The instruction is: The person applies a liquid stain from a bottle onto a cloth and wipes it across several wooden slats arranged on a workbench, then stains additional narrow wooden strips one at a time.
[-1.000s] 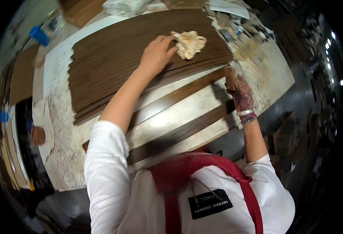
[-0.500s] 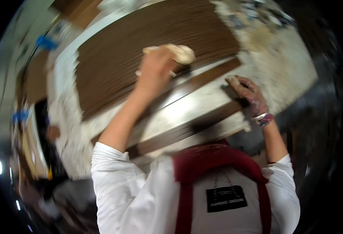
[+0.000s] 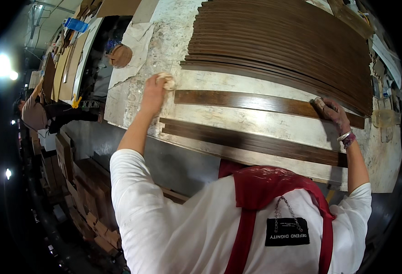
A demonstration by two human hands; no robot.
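My left hand is closed round a crumpled cream rag, just off the left end of a dark brown wood strip. That strip lies alone on the pale, stained table, its top glossy. Near its right end, my stained right hand rests with fingers curled against the wood. Something small and dull beige shows at those fingertips; whether it is a pad or cloth I cannot make out. Closer to me lies more dark brown stripwood along the table's front edge.
Beyond the single strip, several dark brown strips lie side by side. At the left stand a round brown container and a blue object. Another person is at the far left. Stacked brown boards stand below the table's left side.
My left hand with the rag has moved from over the strips to beyond the single strip's left end. My right hand stays near its right end. The view has turned and sharpened.
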